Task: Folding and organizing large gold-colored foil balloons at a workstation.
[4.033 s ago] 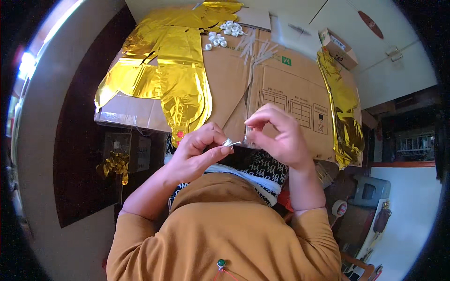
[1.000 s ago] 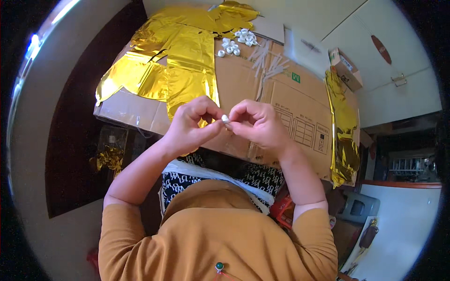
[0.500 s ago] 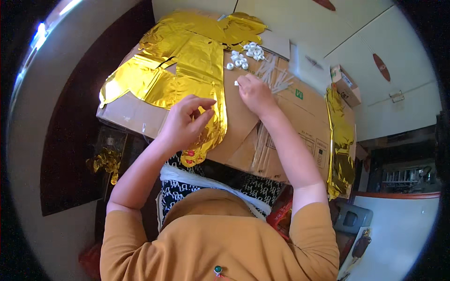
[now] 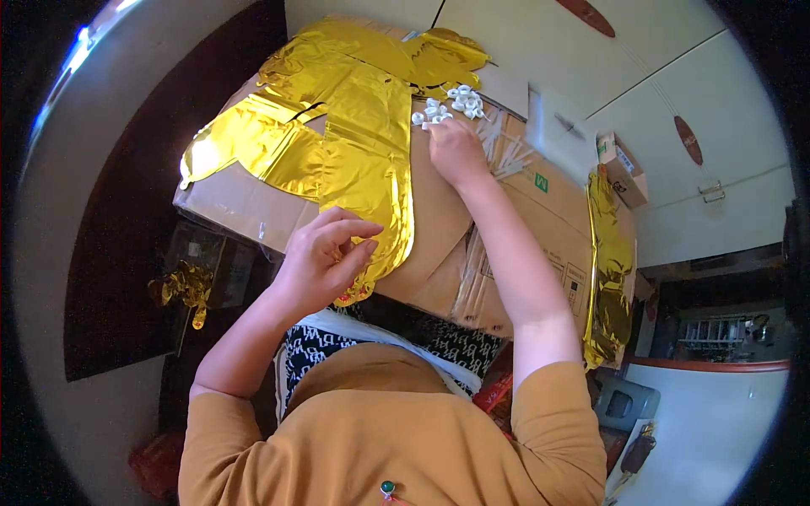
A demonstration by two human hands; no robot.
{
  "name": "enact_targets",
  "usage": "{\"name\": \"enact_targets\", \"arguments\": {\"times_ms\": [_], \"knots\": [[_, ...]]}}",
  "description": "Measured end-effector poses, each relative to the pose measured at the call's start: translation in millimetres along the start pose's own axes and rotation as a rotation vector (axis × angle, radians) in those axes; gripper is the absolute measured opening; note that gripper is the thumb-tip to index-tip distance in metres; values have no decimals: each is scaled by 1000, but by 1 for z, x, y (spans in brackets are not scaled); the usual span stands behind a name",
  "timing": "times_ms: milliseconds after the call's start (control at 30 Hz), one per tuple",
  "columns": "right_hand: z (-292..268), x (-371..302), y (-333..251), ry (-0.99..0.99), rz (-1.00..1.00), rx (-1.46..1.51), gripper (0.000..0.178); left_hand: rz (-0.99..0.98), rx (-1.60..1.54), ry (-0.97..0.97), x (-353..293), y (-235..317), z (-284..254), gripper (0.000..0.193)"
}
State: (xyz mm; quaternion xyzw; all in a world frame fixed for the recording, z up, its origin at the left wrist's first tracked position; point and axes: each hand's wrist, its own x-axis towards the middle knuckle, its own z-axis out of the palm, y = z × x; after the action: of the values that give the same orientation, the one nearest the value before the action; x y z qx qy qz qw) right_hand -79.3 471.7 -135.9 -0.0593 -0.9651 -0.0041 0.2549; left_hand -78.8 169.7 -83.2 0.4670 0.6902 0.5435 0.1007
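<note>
A flattened cardboard box lay before the person. Gold foil sprawled over the box's left half, and a narrower foil strip hung off its right edge. The left hand hovered over the box's near edge, fingers loosely curled, holding nothing. The right hand reached to the box's far side, fingertips pinching among small white rings; thin white sticks lay just beside.

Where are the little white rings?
In the head view, the little white rings lie in a heap at the far end of the cardboard box, by the gold foil balloons, at the right hand.
</note>
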Motion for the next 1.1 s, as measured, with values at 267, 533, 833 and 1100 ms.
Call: {"name": "enact_targets", "arguments": {"times_ms": [267,533,833,1100], "knots": [[-36,-30,-11,105,352,328,17,-196,-247,-50,-31,4,-15,13],[-138,-199,-153,-345,82,1028,8,-473,111,-391,-102,-37,-21,15],[45,-331,-150,-716,690,891,25,-257,519,-820,-137,-189,65,23],[50,-314,-168,-834,521,1023,21,-293,429,-957,-130,-178,66,21]]}}
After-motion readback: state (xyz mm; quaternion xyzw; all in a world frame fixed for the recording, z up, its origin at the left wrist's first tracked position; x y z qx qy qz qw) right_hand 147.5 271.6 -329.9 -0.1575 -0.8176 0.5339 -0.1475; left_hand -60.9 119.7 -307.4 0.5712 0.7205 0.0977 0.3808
